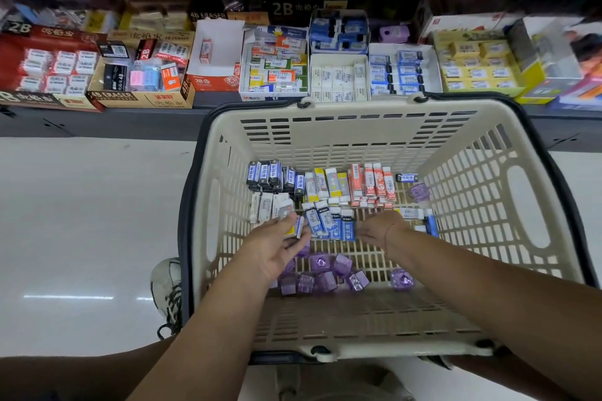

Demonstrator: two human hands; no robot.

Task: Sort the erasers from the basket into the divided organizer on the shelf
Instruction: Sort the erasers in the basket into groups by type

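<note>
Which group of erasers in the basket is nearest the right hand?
The light-blue row, just beside the right hand; orange, yellow and dark-blue groups stand farther back.

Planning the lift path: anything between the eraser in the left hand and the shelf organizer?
The basket's far wall: the eraser held by the left hand sits below its rim, the organizer beyond it. Above the rim, nothing visible.

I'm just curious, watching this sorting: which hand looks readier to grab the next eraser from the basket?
Right, probably. The right hand looks empty, fingers relaxed, close beside the blue erasers; the left hand already pinches an eraser.
</note>
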